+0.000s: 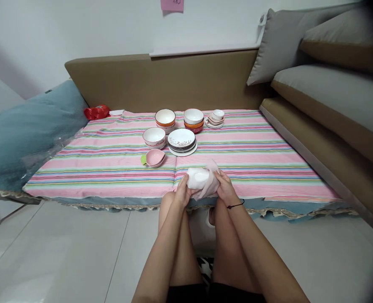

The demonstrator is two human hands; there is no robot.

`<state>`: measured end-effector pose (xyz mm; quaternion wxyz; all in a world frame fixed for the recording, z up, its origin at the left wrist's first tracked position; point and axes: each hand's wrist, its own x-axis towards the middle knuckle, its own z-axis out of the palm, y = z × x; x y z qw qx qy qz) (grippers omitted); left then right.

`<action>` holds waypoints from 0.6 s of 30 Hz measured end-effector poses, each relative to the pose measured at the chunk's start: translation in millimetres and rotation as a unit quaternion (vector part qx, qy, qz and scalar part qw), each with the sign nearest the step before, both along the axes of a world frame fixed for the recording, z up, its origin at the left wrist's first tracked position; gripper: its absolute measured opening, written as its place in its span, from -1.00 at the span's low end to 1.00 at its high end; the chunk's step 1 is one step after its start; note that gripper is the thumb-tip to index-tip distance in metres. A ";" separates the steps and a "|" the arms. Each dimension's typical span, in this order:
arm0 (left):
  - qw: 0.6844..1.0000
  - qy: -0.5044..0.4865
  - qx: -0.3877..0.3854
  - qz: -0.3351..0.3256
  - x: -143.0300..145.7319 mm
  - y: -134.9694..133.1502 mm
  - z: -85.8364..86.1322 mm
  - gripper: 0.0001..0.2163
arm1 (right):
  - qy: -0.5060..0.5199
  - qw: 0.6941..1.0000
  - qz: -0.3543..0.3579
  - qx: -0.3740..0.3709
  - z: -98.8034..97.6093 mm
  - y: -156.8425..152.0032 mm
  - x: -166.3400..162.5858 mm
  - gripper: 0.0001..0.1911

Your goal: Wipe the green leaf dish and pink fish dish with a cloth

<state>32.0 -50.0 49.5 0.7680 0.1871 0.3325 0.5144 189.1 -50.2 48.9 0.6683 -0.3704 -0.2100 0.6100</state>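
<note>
Above my knees, at the front edge of the bed, I hold a glossy white dish (196, 178); its exact shape is partly hidden. My left hand (183, 191) is closed on the dish's left end, thumb on the near side. A thin, pale pinkish cloth (209, 185) covers the right part of the dish and hangs below it. My right hand (226, 187) pinches this cloth at the right end. Just beyond are a stack of plates (182, 138) with a floral top plate, and pink bowls (155, 157) with a green leaf-shaped handle.
Stacked bowls (165, 116), more bowls (193, 116), a white patterned bowl (154, 136) and small dishes (216, 118) stand on the striped sheet (104, 168). A red bundle (97, 112) lies back left. Cushions (328, 92) pile up on the right; a blue cushion (31, 134) is left.
</note>
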 end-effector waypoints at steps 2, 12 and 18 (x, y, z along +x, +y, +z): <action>1.000 0.001 -0.023 -0.006 0.0 0.9 -1.5 -0.53 | -0.005 1.000 -0.001 -0.001 0.2 -0.3 0.2 -0.65; 0.999 0.036 0.004 0.008 -1.6 -4.2 5.4 -0.60 | -0.053 0.995 0.081 -0.004 1.1 -5.6 -0.8 -0.56; 0.998 0.058 0.021 0.021 0.8 -4.2 6.4 -0.63 | -0.064 0.995 0.070 -0.044 -3.2 -4.7 -3.9 -0.63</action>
